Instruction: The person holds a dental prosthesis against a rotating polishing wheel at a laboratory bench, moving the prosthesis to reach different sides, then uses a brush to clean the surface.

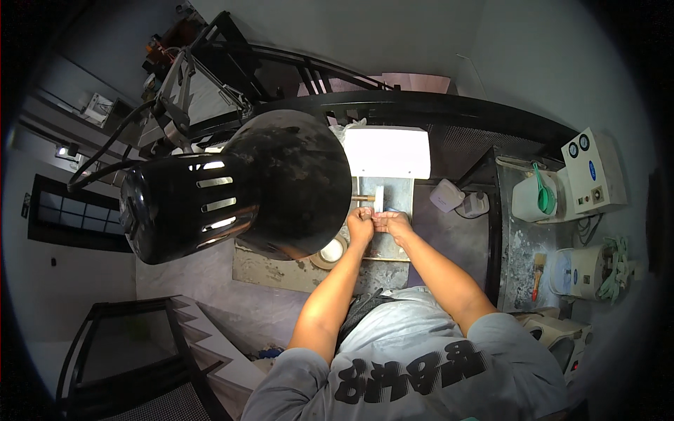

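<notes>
My left hand (360,224) and my right hand (392,224) meet at the front edge of a narrow upright white wheel (379,195) on a brass-coloured spindle (363,198). Both hands have bent, pinched fingers around something small that I cannot make out. The wheel sits over a grimy metal tray (400,247), below a white rectangular housing (386,154). A round white bowl (332,252) stands left of my hands, partly hidden by the big black lamp (288,182).
The lamp covers much of the left. A side bench (519,245) holds a bucket with a green scoop (544,193), a brush (538,277) and white machines (590,172). Small pale devices (446,196) sit right of the tray. A black-railed stairway (189,330) is at lower left.
</notes>
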The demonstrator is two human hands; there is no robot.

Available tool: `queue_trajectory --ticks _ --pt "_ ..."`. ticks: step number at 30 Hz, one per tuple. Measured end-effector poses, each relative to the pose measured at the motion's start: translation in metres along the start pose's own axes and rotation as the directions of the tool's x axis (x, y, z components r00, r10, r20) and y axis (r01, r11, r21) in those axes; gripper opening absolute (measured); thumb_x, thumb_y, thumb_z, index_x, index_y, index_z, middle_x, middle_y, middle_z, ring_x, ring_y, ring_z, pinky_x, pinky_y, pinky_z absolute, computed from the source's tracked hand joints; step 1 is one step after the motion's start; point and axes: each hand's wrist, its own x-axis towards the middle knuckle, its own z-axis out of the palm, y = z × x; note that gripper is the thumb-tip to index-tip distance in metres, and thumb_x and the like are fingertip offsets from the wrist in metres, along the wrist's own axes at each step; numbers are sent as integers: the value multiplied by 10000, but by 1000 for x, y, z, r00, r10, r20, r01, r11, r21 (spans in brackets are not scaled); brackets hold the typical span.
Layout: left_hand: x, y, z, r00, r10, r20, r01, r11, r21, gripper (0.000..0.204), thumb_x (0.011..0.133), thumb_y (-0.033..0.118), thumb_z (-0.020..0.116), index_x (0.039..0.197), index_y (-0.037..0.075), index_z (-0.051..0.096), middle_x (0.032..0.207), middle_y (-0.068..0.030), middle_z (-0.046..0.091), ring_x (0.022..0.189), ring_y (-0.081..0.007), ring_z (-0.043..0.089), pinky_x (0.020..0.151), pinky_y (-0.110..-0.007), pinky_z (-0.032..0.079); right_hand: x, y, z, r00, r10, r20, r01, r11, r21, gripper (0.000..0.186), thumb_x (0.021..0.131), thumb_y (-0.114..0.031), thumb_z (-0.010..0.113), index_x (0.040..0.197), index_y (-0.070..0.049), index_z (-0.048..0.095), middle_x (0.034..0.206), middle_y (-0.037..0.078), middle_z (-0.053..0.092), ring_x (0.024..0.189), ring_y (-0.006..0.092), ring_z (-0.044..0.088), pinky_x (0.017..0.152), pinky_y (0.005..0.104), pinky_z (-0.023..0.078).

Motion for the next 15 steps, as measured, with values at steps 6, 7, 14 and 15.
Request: queue_trajectory --ticks 6,7,14,15 --pt "11 -11 1 996 -83 -39 78 990 -119 116 850 43 559 824 -57 609 730 -108 638 634 -141 581 573 -272 467 -2 -10 9 999 49 -3 -49 997 -55 116 842 15 544 929 69 599 878 147 640 732 204 635 667 312 540" --pt "11 -9 1 996 -80 -32 75 990 -121 116 850 43 559 824 -57 609 730 -108 638 634 -141 581 573 -272 467 0 -12 7 999 51 2 -51 993 -103 104 843 16 542 915 65 601 869 142 641 721 197 632 659 306 539" --pt "-26 31 -45 991 18 135 -6 996 -89 116 886 52 521 912 -36 592 787 -70 624 686 -109 575 635 -239 474 -16 -5 0 867 -491 84 223 232 -947 378 667 -88 677 988 73 558 965 196 557 977 356 541 850 438 452" --pt "-33 36 -53 988 63 144 -45 991 -129 103 887 36 515 916 -36 583 802 -70 620 705 -108 575 651 -234 470 -19 -3 6 871 -479 109 173 91 -981 396 663 -90 682 1005 58 549 984 189 530 1019 341 503 863 422 439"
